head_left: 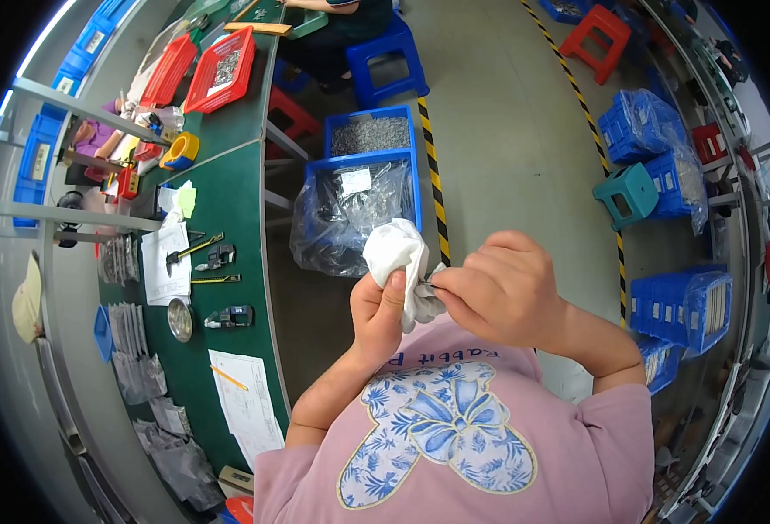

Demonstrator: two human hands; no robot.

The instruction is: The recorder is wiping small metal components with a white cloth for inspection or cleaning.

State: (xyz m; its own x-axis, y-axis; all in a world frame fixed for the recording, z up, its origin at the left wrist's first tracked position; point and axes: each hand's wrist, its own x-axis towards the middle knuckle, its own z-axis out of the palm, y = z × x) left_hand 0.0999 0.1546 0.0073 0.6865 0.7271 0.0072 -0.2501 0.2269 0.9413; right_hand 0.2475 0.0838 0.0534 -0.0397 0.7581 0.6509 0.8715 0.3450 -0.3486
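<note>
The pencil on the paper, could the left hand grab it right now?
Probably not at once. The left hand is wrapped around a white cloth in front of the chest, and the pencil lies off to the side on the green bench. Nothing blocks the way.

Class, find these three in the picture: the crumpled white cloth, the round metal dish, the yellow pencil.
crumpled white cloth [394,249], head view, upper bulge above left thumb
round metal dish [180,320], head view, its centre
yellow pencil [229,378], head view, mid-shaft

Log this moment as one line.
left hand: holds white cloth | right hand: pinches small metal part against cloth | green bench at left
</note>
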